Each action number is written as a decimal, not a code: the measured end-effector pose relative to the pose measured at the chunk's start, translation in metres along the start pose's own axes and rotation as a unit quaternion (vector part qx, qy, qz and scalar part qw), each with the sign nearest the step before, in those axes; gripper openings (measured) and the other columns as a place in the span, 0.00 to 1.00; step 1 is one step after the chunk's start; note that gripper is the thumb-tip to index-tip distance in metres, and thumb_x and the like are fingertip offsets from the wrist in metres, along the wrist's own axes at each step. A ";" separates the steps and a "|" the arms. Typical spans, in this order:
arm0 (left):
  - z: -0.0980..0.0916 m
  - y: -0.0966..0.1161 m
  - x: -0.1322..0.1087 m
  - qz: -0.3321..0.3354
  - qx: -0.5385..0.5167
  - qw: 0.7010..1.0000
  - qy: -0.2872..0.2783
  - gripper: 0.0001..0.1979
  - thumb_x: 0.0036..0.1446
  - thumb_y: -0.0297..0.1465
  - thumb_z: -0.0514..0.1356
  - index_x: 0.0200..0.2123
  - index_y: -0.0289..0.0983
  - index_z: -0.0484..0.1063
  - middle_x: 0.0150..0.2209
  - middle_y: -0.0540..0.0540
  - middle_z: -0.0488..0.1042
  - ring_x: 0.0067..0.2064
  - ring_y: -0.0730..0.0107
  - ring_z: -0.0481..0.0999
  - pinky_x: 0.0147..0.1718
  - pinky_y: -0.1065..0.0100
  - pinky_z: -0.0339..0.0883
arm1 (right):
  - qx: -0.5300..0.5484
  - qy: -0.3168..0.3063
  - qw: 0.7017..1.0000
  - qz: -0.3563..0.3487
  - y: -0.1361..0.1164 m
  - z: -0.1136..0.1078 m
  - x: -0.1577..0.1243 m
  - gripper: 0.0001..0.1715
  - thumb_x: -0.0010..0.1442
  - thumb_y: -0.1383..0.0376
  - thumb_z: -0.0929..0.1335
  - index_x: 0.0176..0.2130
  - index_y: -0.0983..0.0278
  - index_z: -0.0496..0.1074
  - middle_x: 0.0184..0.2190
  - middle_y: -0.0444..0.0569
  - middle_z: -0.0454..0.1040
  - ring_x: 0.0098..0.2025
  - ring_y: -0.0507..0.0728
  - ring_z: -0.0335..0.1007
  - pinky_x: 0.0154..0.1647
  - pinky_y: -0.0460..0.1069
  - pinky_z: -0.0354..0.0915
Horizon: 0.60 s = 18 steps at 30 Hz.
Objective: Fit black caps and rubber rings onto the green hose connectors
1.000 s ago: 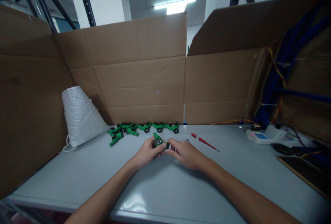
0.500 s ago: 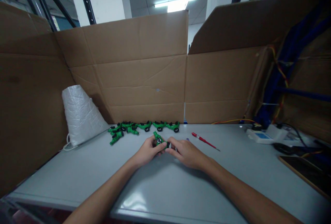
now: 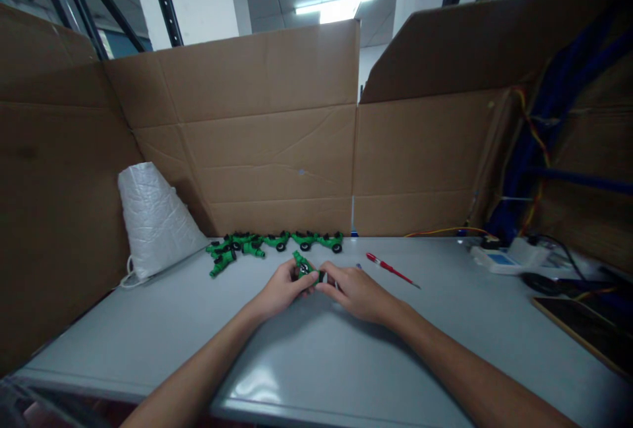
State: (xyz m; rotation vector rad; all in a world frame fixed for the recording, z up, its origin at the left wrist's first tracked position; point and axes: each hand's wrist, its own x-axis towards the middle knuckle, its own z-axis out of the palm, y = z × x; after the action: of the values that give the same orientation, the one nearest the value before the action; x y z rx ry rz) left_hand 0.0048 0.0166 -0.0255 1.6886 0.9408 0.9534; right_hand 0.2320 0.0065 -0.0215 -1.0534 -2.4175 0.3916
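Both my hands meet at the middle of the grey table (image 3: 346, 362). My left hand (image 3: 283, 290) is closed round a small green plastic part (image 3: 301, 263) with a black fitting. My right hand (image 3: 357, 293) pinches the same part from the right side, fingertips touching a small black piece on it. Behind my hands, several more green parts (image 3: 277, 242) with black rings lie in a row along the cardboard wall.
A red screwdriver (image 3: 392, 270) lies just right of my hands. A white plastic bag (image 3: 151, 217) stands at the back left. Cardboard walls (image 3: 277, 144) enclose the table. At the right are a white device (image 3: 499, 260), cables and a dark board (image 3: 583, 329).
Nothing has visibly moved apart from a slight shift of the camera; both hands stay on the green part.
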 end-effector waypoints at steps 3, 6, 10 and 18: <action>0.000 -0.001 0.000 -0.002 -0.002 1.000 -0.001 0.26 0.59 0.51 0.68 0.43 0.32 0.74 0.29 0.48 0.75 0.28 0.71 0.72 0.29 0.70 0.63 | -0.001 0.000 1.000 0.000 0.000 0.000 0.000 0.12 0.76 0.55 0.64 0.48 0.60 0.68 0.37 0.49 0.81 0.39 0.59 0.77 0.37 0.47 0.57; 0.000 -0.002 0.000 0.000 -0.007 1.000 0.000 0.26 0.59 0.51 0.69 0.43 0.32 0.74 0.30 0.47 0.75 0.29 0.71 0.72 0.29 0.70 0.64 | 0.000 0.001 1.000 0.000 0.001 0.001 0.000 0.12 0.76 0.55 0.64 0.48 0.60 0.68 0.38 0.49 0.81 0.40 0.59 0.77 0.37 0.47 0.57; 0.000 0.000 0.000 0.003 -0.009 1.000 0.000 0.26 0.58 0.51 0.69 0.42 0.32 0.75 0.30 0.47 0.75 0.29 0.71 0.72 0.29 0.70 0.64 | -0.001 0.006 1.000 -0.006 0.002 0.001 0.000 0.13 0.76 0.54 0.64 0.48 0.60 0.68 0.38 0.49 0.81 0.39 0.59 0.77 0.37 0.48 0.57; 0.000 -0.001 0.000 0.010 -0.015 1.000 -0.005 0.25 0.59 0.51 0.69 0.42 0.32 0.75 0.30 0.47 0.75 0.29 0.72 0.72 0.30 0.71 0.64 | 0.000 0.007 1.000 -0.007 0.002 0.001 0.000 0.12 0.76 0.54 0.64 0.47 0.60 0.68 0.38 0.49 0.81 0.39 0.59 0.77 0.37 0.48 0.57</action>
State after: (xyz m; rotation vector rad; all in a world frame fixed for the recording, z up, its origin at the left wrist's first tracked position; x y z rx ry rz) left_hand 0.0043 0.0166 -0.0262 1.6790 0.8991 0.9674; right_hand 0.2327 0.0079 -0.0232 -1.0343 -2.4122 0.3784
